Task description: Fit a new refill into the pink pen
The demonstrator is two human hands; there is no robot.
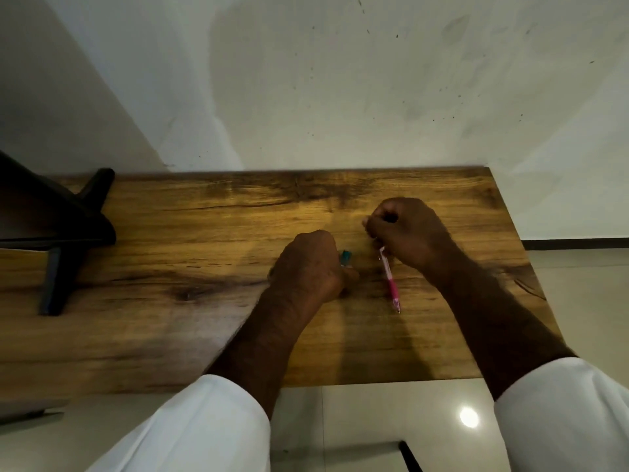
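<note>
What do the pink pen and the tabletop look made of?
The pink pen looks like plastic: bright pink lower barrel, clear-whitish upper part. The tabletop looks like wood or wood-grain laminate: streaked brown grain, dark knots, smooth surface.

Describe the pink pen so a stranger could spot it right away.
On the wooden table by the white wall, find the right hand. The pink pen slants from its grip toward the near edge. It alone is pink and white; the left hand holds a teal-tipped piece.
</note>
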